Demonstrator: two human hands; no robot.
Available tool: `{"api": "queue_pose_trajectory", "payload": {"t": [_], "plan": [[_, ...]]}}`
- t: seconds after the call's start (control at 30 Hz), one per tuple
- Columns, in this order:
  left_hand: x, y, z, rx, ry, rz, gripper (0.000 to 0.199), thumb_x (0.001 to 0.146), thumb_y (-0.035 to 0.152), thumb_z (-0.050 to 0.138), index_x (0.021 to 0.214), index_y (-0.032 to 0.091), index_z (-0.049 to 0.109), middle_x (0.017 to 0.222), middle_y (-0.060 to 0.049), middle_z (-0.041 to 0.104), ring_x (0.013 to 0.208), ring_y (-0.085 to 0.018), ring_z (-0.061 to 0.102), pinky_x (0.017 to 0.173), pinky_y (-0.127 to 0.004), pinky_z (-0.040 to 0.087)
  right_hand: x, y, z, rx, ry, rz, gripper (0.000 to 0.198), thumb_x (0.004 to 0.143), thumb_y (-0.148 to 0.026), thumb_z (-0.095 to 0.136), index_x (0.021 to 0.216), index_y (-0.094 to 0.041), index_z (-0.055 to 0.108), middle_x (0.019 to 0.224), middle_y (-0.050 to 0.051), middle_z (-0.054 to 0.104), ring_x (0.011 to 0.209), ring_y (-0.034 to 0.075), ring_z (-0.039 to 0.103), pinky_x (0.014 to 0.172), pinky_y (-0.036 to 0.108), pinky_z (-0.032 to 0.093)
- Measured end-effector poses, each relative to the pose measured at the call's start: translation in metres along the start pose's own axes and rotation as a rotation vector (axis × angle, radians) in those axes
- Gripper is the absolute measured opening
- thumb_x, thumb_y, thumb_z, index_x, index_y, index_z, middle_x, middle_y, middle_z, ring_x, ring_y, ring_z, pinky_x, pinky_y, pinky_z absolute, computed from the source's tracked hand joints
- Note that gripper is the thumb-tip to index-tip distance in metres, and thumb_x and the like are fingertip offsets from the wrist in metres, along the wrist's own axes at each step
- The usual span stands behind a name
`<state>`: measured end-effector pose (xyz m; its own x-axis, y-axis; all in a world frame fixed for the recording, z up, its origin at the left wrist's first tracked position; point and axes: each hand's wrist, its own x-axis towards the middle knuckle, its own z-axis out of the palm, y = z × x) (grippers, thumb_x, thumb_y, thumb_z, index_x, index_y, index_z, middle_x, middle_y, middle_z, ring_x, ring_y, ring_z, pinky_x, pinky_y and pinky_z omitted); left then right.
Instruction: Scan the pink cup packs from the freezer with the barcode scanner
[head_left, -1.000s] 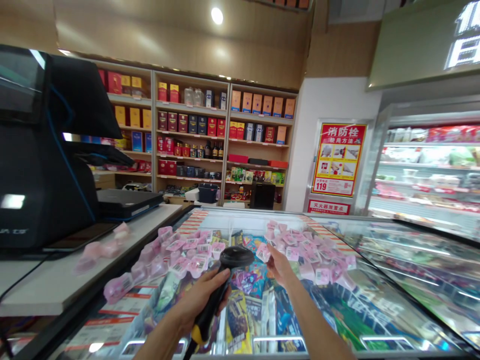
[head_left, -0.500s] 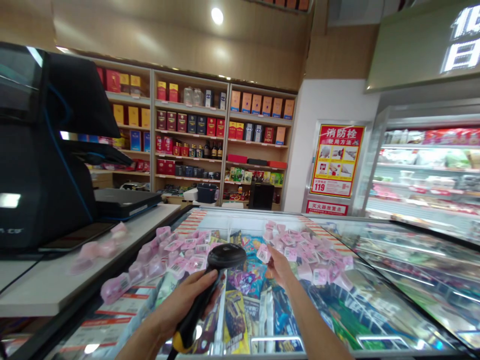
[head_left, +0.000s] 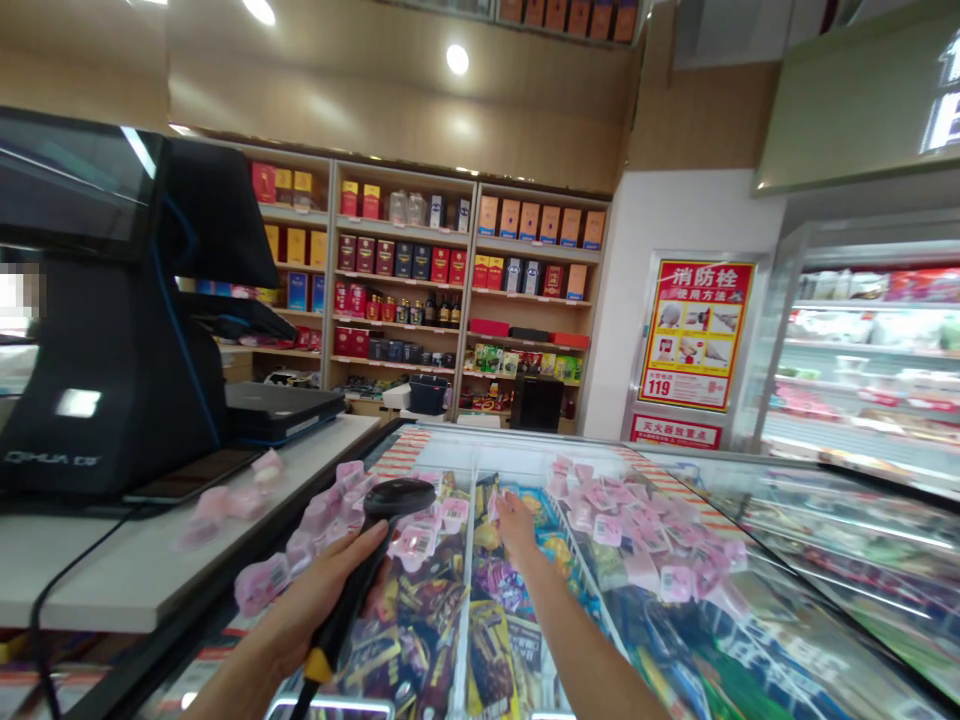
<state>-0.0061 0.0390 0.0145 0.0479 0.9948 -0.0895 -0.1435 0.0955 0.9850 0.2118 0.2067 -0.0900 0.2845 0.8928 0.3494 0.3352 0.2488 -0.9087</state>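
My left hand [head_left: 330, 590] is closed round the handle of a black barcode scanner [head_left: 397, 497], its head pointing right over the freezer's glass top. Between the fingertips of my right hand [head_left: 517, 530] is a small pink cup [head_left: 493, 506], mostly hidden by the fingers. To the right of that hand, a pile of pink cups with barcode labels [head_left: 645, 520] lies on the glass. More of these cups [head_left: 416, 540] are spread on the left side, partly behind the scanner and my left hand.
A freezer [head_left: 442, 445] with a glass top holds colourful ice-cream packets [head_left: 495, 650]. At left, a black checkout terminal [head_left: 112, 400] stands on a white counter [head_left: 97, 580], near several blurred pink cups [head_left: 225, 503]. Shelves of boxed bottles [head_left: 397, 260] line the back wall.
My right hand has moved left with the pink cup, away from the right-hand pile and nearer the scanner. The scanner has shifted left and the view has turned a little left.
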Motion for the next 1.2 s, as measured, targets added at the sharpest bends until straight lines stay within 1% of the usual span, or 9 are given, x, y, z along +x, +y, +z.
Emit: {"api": "queue_pose_trajectory", "payload": {"t": [0.13, 0.37, 0.53, 0.63, 0.73, 0.83, 0.97, 1.07, 1.2], "plan": [[0.01, -0.002, -0.005, -0.035, 0.07, 0.003, 0.031, 0.063, 0.046, 0.057, 0.066, 0.016, 0.049, 0.049, 0.003, 0.053, 0.038, -0.005, 0.045, 0.036, -0.014, 0.036, -0.001, -0.011, 0.033, -0.028, -0.01, 0.011, 0.041, 0.073, -0.034, 0.038, 0.101, -0.01, 0.055, 0.108, 0.014, 0.055, 0.106, 0.023, 0.045, 0.087, 0.032, 0.033], [0.018, -0.002, -0.009, -0.059, 0.085, -0.013, 0.03, 0.065, 0.045, 0.056, 0.068, 0.016, 0.05, 0.048, 0.003, 0.053, 0.038, -0.005, 0.045, 0.036, -0.015, 0.037, -0.011, -0.033, 0.074, -0.014, -0.069, 0.037, 0.039, 0.077, -0.029, 0.034, 0.106, -0.011, 0.052, 0.117, 0.013, 0.049, 0.113, 0.022, 0.038, 0.094, 0.034, 0.026], [0.023, -0.006, -0.006, -0.044, 0.073, -0.015, 0.031, 0.065, 0.046, 0.055, 0.068, 0.016, 0.049, 0.046, 0.004, 0.052, 0.036, -0.006, 0.045, 0.034, -0.015, 0.035, -0.016, -0.042, 0.077, 0.021, -0.09, 0.031, 0.043, 0.08, -0.034, 0.031, 0.115, -0.013, 0.044, 0.119, 0.01, 0.048, 0.113, 0.018, 0.039, 0.093, 0.032, 0.029], [0.025, -0.008, 0.001, -0.016, 0.033, -0.007, 0.032, 0.065, 0.048, 0.055, 0.067, 0.016, 0.049, 0.046, 0.004, 0.052, 0.037, -0.006, 0.045, 0.035, -0.015, 0.035, -0.011, -0.038, 0.056, 0.019, -0.081, 0.019, 0.045, 0.08, -0.037, 0.03, 0.115, -0.013, 0.045, 0.12, 0.009, 0.047, 0.114, 0.017, 0.038, 0.094, 0.03, 0.029], [0.025, -0.007, 0.013, 0.009, -0.007, -0.019, 0.034, 0.064, 0.049, 0.055, 0.064, 0.015, 0.048, 0.047, 0.003, 0.052, 0.037, -0.006, 0.045, 0.035, -0.016, 0.035, 0.0, -0.028, 0.01, -0.031, -0.021, -0.041, 0.045, 0.076, -0.033, 0.038, 0.115, -0.013, 0.045, 0.122, 0.01, 0.045, 0.117, 0.019, 0.034, 0.096, 0.03, 0.024], [0.024, -0.006, 0.027, -0.007, -0.035, -0.024, 0.035, 0.063, 0.049, 0.056, 0.063, 0.015, 0.048, 0.048, 0.003, 0.053, 0.037, -0.006, 0.045, 0.035, -0.016, 0.035, 0.009, -0.018, -0.049, -0.32, 0.135, -0.217, 0.04, 0.072, -0.027, 0.044, 0.11, -0.015, 0.05, 0.114, 0.01, 0.05, 0.11, 0.021, 0.04, 0.093, 0.032, 0.026], [0.016, -0.005, 0.045, -0.023, -0.021, -0.033, 0.033, 0.063, 0.047, 0.057, 0.066, 0.015, 0.05, 0.046, 0.003, 0.052, 0.036, -0.005, 0.045, 0.034, -0.015, 0.034, 0.013, -0.007, -0.113, -0.842, 0.213, -0.114, 0.035, 0.072, -0.022, 0.046, 0.105, -0.019, 0.054, 0.108, 0.012, 0.052, 0.104, 0.027, 0.042, 0.086, 0.04, 0.027], [0.008, -0.005, 0.055, -0.017, -0.027, -0.045, 0.034, 0.061, 0.048, 0.057, 0.063, 0.015, 0.05, 0.045, 0.003, 0.052, 0.035, -0.005, 0.043, 0.033, -0.015, 0.033, 0.012, -0.002, -0.132, -1.079, 0.141, -0.119, 0.027, 0.071, -0.025, 0.049, 0.097, -0.021, 0.057, 0.098, 0.011, 0.056, 0.098, 0.028, 0.044, 0.082, 0.045, 0.025], [0.002, -0.007, 0.061, 0.0, -0.056, -0.027, 0.036, 0.06, 0.049, 0.057, 0.057, 0.016, 0.046, 0.043, 0.004, 0.05, 0.034, -0.005, 0.042, 0.034, -0.016, 0.032, 0.006, -0.003, -0.131, -1.15, 0.075, -0.231, 0.024, 0.071, -0.024, 0.051, 0.094, -0.023, 0.056, 0.094, 0.008, 0.058, 0.096, 0.026, 0.045, 0.081, 0.044, 0.023]]}}
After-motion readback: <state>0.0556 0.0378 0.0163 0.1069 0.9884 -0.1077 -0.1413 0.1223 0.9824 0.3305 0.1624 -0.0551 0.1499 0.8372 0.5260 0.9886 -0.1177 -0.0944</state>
